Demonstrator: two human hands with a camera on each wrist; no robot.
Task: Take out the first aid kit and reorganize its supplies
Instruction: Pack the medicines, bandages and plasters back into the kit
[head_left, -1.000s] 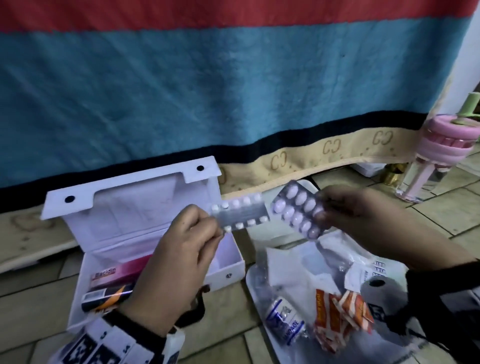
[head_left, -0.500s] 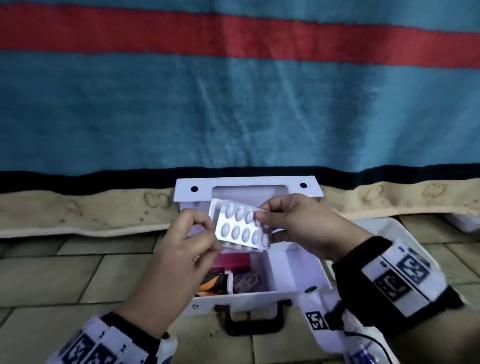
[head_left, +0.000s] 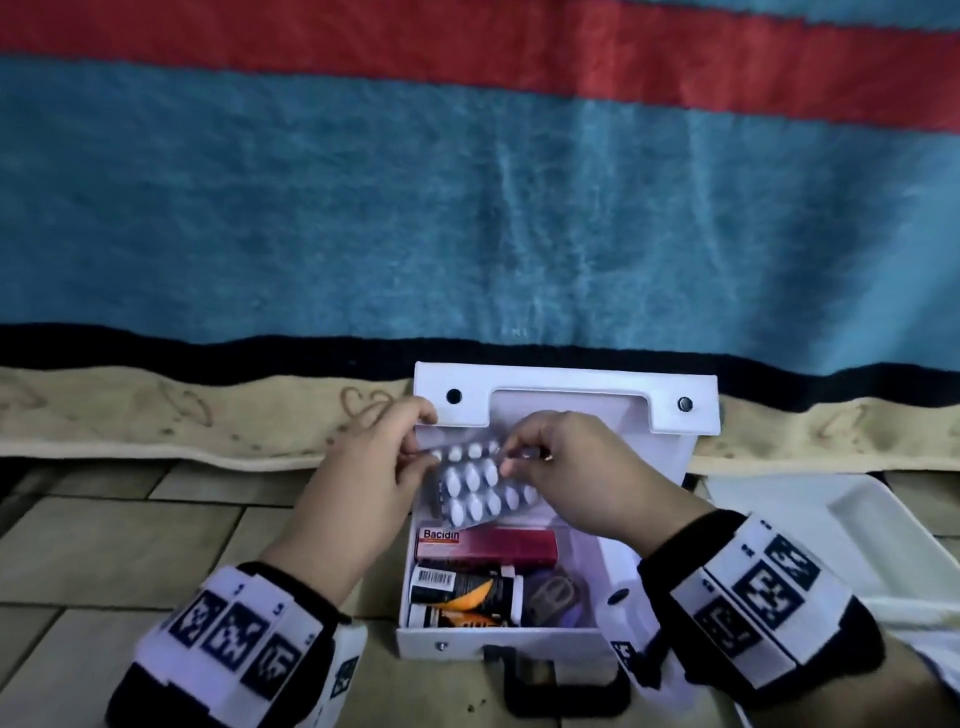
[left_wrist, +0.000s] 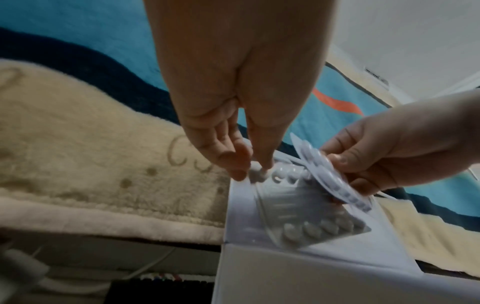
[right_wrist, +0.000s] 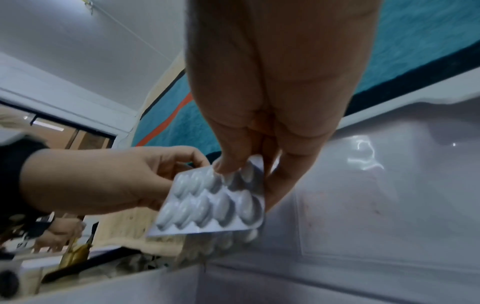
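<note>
Overhead, two blister packs (head_left: 475, 480) between two hands' fingers (head_left: 511, 457).

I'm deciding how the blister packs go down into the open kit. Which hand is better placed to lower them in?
Probably the right hand: it hangs over the kit, fingers pinching the front blister pack. The left hand sits at the kit's left edge, holding only a corner.

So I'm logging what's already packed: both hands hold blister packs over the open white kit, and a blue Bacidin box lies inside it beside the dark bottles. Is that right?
Not quite: the Bacidin box is pink-red, not blue, as the head view shows. The rest holds: the left hand and right hand hold blister packs over the open white kit, with the dark bottles beside the box.
</note>
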